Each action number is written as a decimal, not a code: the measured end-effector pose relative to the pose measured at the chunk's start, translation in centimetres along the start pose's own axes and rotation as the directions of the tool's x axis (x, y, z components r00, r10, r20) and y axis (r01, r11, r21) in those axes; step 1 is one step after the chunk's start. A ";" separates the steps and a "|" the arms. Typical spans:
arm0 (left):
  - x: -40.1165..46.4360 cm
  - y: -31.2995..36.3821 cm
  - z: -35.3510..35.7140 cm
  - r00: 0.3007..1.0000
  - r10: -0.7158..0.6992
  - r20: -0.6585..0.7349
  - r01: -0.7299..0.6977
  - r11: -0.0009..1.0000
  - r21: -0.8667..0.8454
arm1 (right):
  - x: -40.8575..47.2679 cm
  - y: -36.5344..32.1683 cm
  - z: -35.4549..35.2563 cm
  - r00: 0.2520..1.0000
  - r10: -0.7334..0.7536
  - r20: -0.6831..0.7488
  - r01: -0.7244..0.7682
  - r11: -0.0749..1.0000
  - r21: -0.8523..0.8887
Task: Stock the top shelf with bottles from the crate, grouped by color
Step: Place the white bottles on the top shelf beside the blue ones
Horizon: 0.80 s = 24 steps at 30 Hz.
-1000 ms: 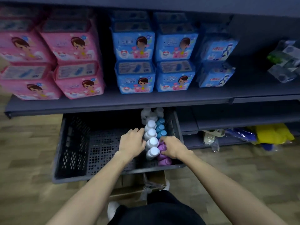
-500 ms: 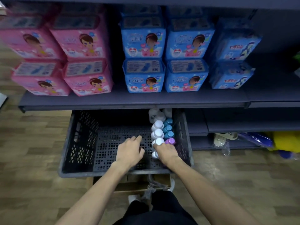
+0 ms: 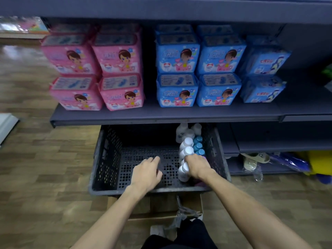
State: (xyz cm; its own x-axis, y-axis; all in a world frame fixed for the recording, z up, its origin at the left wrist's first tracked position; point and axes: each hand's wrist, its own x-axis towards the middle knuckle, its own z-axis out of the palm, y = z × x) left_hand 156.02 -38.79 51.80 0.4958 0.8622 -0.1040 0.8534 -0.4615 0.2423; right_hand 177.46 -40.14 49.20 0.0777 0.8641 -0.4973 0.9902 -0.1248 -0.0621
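Here the floor (image 3: 36, 186) is wood-look plank, and a dark shelf (image 3: 161, 115) above both hands carries pink packs (image 3: 93, 69) and blue packs (image 3: 197, 69). Under it sits the black perforated crate (image 3: 107, 159). The left hand (image 3: 146, 174) hovers over the crate's bare mesh with its fingers loosely spread, gripping nothing. The right hand (image 3: 197, 166) is curled down over the bottles at the crate's right side, seemingly clasping a white-capped bottle (image 3: 184, 170) that shows just left of its knuckles; motion blur makes the grip uncertain. Beyond that hand stand more white bottles (image 3: 186, 146) and teal-capped bottles (image 3: 197, 146). Below the wrists lies a cardboard box (image 3: 161, 209). Compared with half a second ago, the left hand has drawn away from the bottle row, and the purple cap by the right hand is now nearly covered.
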 end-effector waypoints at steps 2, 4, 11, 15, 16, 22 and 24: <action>0.5 -0.4 -1.4 1.000 0.017 -0.021 -0.017 1.000 0.001 | -0.9 -0.2 -2.8 1.000 -0.014 -0.025 0.016 0.999 0.052; 1.3 -0.6 -3.2 0.998 0.041 -0.056 -0.042 0.999 -0.009 | -1.8 -0.3 -6.2 0.997 -0.044 -0.065 0.050 0.995 0.088; 4.6 -0.4 -10.7 0.964 0.117 -0.240 -0.117 0.993 0.017 | -5.8 -1.0 -17.9 0.920 -0.164 -0.357 0.246 0.949 0.196; 6.2 0.4 -16.1 0.917 0.178 -0.358 -0.157 0.984 0.085 | -7.6 -1.7 -23.9 0.829 -0.192 -0.526 0.353 0.909 0.223; 6.5 0.7 -17.6 0.903 0.188 -0.387 -0.164 0.982 0.093 | -7.9 -2.0 -25.2 0.805 -0.189 -0.563 0.371 0.900 0.229; 7.5 1.8 -25.6 0.801 0.249 -0.545 -0.200 0.968 0.149 | -10.5 -3.6 -32.9 0.656 -0.201 -0.727 0.490 0.846 0.208; 7.8 2.1 -28.0 0.775 0.256 -0.578 -0.198 0.967 0.163 | -11.1 -4.1 -34.8 0.639 -0.247 -0.729 0.520 0.836 0.173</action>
State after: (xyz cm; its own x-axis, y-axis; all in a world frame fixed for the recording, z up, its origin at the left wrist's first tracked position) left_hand 157.19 -27.23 78.48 0.5097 0.6707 0.5388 0.7531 -0.6506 0.0974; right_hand 176.58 -32.32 85.08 -0.1104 0.9382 0.3280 0.8485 0.2609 -0.4604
